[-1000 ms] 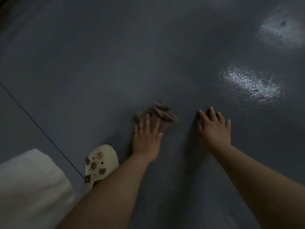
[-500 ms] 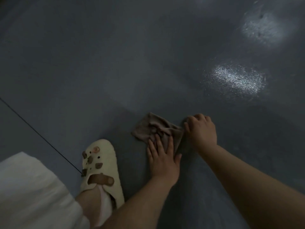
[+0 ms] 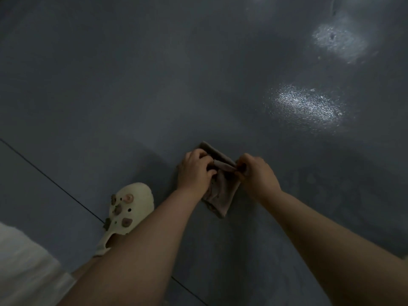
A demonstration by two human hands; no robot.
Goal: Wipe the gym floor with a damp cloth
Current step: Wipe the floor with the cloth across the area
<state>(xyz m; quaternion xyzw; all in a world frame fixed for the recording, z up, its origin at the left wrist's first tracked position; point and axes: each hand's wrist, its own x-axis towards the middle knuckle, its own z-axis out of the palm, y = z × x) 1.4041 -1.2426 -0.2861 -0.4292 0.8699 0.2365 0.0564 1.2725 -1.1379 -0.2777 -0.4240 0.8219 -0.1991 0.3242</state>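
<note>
A brown-grey cloth (image 3: 221, 193) hangs crumpled between my two hands, just above the dark blue-grey gym floor (image 3: 154, 85). My left hand (image 3: 194, 171) grips its left part with curled fingers. My right hand (image 3: 256, 173) pinches the cloth's upper right edge. A strip of the cloth stretches between the hands, and its lower corner droops toward me. Whether that corner touches the floor is unclear.
My left foot in a cream clog (image 3: 128, 213) with brown charms stands left of the cloth. A thin dark seam line (image 3: 50, 182) runs diagonally across the floor by it. White clothing (image 3: 24, 268) fills the bottom left. Two shiny light patches (image 3: 306, 104) lie far right.
The left hand went from pressing flat on the cloth to gripping it. The right hand moved from the bare floor onto the cloth's edge. Both hands have lifted and bunched the cloth.
</note>
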